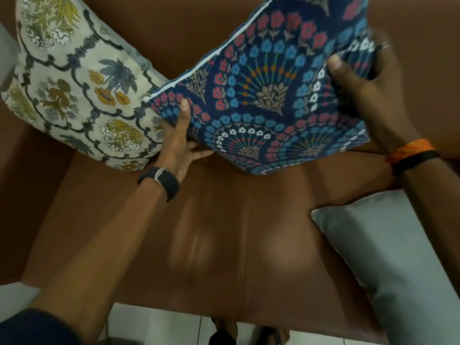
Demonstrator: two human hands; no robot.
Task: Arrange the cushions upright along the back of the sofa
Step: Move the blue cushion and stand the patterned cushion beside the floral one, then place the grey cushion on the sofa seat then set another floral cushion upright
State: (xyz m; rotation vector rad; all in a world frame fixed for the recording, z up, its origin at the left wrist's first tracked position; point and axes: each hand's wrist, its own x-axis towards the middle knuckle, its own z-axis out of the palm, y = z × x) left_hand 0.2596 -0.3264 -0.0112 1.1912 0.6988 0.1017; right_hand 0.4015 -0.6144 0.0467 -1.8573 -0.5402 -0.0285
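Observation:
A dark blue cushion (271, 95) with red, blue and white flowers is held above the brown sofa seat (219, 232), tilted, near the backrest. My left hand (179, 143) grips its lower left corner, thumb on the front. My right hand (366, 95) grips its right edge. A cream cushion (74, 90) with yellow and grey flowers leans in the sofa's left corner, touching the blue one. A plain grey cushion (398, 257) lies flat on the seat at the lower right.
The sofa backrest (174, 28) runs across the top, and its left arm (22, 170) borders the seat. White floor tiles (159, 324) and my feet in sandals (224, 332) show below the seat's front edge.

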